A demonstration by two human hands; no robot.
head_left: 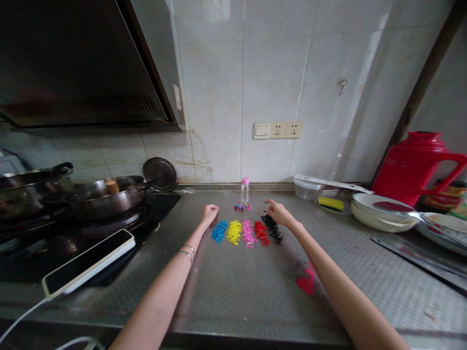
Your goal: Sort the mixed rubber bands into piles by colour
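Five small piles of little plastic pieces lie in a row on the metal counter: blue [219, 232], yellow [234, 232], pink [248, 232], red [261, 232] and black [273, 229]. Behind them is a mixed-colour heap [242, 207], just in front of a clear bottle with a pink cap [244, 190]. My left hand [209, 214] is closed beside the blue pile, and what its curled fingers hold, if anything, is hidden. Over the far end of the black pile, my right hand [277, 212] is pinched, with a small black piece showing at its fingertips.
At left, a phone on a white power bank [89, 262] lies by the stove, near a steel pan [105, 197]. To the right stand stacked white bowls [381, 216], a plastic tub [306, 188], a red thermos jug [412, 165] and a long knife [419, 260].
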